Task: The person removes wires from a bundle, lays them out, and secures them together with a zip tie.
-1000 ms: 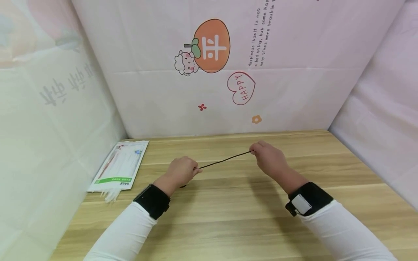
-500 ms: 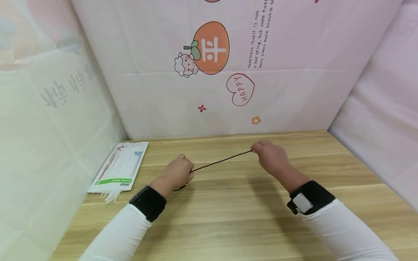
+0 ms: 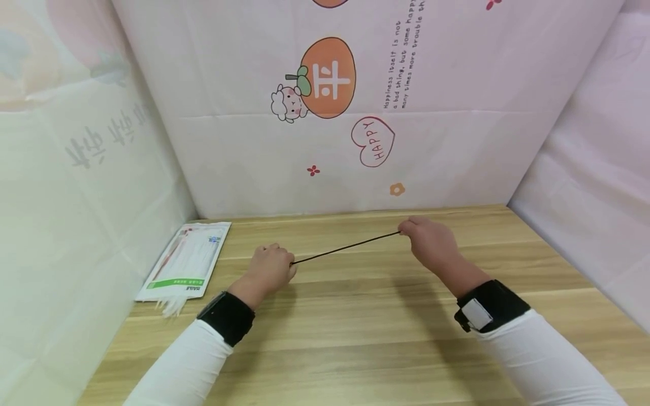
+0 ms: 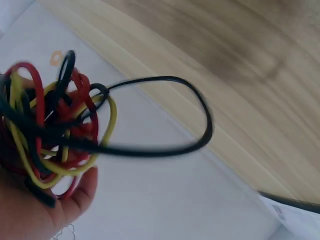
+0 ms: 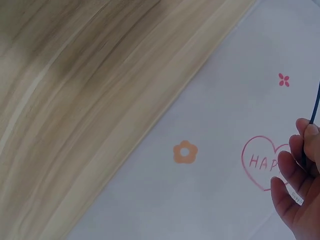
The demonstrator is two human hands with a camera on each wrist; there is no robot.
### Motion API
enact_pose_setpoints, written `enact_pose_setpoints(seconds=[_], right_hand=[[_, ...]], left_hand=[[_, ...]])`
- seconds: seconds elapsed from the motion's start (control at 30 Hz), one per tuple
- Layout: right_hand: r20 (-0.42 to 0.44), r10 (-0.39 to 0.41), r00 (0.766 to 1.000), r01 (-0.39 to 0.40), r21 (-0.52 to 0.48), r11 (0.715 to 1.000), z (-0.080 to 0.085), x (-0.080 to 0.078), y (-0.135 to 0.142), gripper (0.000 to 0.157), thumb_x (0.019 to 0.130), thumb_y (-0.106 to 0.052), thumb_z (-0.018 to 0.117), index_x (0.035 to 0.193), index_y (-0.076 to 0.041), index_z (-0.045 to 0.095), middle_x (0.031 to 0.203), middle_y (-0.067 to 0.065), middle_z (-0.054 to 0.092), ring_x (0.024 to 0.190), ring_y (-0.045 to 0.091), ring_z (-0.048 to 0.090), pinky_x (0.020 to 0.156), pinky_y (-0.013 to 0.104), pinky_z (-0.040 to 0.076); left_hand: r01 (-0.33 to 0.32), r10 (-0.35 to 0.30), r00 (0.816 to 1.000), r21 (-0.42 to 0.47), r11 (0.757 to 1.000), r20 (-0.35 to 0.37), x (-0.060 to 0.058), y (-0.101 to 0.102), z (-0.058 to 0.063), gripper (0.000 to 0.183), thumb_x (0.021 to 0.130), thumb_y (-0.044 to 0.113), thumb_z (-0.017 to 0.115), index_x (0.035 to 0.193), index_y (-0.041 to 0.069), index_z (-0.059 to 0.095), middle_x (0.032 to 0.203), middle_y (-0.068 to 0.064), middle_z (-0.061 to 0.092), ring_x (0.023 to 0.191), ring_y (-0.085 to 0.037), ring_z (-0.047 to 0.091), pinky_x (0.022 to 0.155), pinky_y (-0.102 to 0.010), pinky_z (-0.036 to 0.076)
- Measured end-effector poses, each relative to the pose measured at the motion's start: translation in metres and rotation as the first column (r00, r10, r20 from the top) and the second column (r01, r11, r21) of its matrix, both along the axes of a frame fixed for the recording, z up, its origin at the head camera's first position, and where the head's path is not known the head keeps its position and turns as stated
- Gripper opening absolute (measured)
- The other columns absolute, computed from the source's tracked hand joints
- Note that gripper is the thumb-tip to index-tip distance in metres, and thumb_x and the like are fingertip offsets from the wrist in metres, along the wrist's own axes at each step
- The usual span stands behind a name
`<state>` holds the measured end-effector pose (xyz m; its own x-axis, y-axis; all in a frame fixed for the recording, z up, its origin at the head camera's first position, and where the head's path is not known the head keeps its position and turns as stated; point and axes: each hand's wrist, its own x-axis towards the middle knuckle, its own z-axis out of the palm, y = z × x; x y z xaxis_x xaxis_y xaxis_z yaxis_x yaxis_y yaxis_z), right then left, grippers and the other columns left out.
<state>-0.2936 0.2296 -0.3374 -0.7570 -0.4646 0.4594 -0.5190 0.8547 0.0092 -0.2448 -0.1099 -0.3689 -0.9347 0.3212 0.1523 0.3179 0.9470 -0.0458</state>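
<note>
A thin black wire (image 3: pixel 345 247) runs straight between my hands above the table, slanting up to the right. My left hand (image 3: pixel 268 267) holds a tangled bundle of red, yellow and black wires (image 4: pixel 65 120), best seen in the left wrist view; in the head view the hand's back hides it. One black loop (image 4: pixel 209 120) sticks out of that tangle. The wire's far end is pinched between thumb and forefinger of my right hand (image 3: pixel 431 243). In the right wrist view, the other fingers (image 5: pixel 284 200) of that hand are loosely bent.
A white packet (image 3: pixel 188 256) with a green stripe lies at the table's back left, with white strips (image 3: pixel 174 305) poking out of its near end. Printed white cloth (image 3: pixel 447 158) stands behind and along both sides of the wooden table (image 3: pixel 330 338).
My left hand has shifted left and my right hand slightly right, so more black wire stretches between them. A black loop seen under the left hand half a second ago is now hidden.
</note>
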Motion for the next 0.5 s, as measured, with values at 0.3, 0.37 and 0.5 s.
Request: enact_pose_setpoints(seconds=[0.3,0.37,0.5], right_hand=[[0.059,-0.036,0.998,0.036,0.009,0.999,-0.002,-0.004,0.011,0.029,0.085,0.012,0.056,0.104,-0.005,0.069,0.102,0.010,0.067,0.085,0.028,0.066,0.047,0.031,0.042],[0.061,-0.045,0.997,0.045,0.012,0.999,-0.001,-0.004,0.012,0.028,0.086,0.012,0.055,0.104,-0.005,0.069,0.103,0.011,0.067,0.086,0.029,0.065,0.047,0.031,0.041],[0.066,-0.060,0.996,0.060,0.011,0.998,0.001,-0.004,0.016,0.027,0.087,0.011,0.054,0.105,-0.005,0.069,0.104,0.012,0.067,0.089,0.030,0.065,0.048,0.032,0.042]], left_hand=[[0.111,-0.110,0.994,0.065,0.992,-0.022,0.006,-0.007,-0.001,0.014,0.092,0.010,0.059,0.080,0.008,0.067,0.094,-0.006,0.070,0.110,-0.028,0.058,0.109,-0.061,0.022],[0.138,-0.138,0.990,0.094,0.986,-0.005,0.005,-0.007,-0.001,0.012,0.091,0.005,0.058,0.085,0.005,0.068,0.095,-0.007,0.071,0.107,-0.027,0.061,0.106,-0.055,0.031],[0.130,-0.133,0.991,0.115,0.985,0.024,0.003,-0.010,-0.004,0.014,0.093,0.003,0.057,0.092,0.008,0.070,0.093,-0.003,0.071,0.094,-0.024,0.064,0.088,-0.045,0.044]])
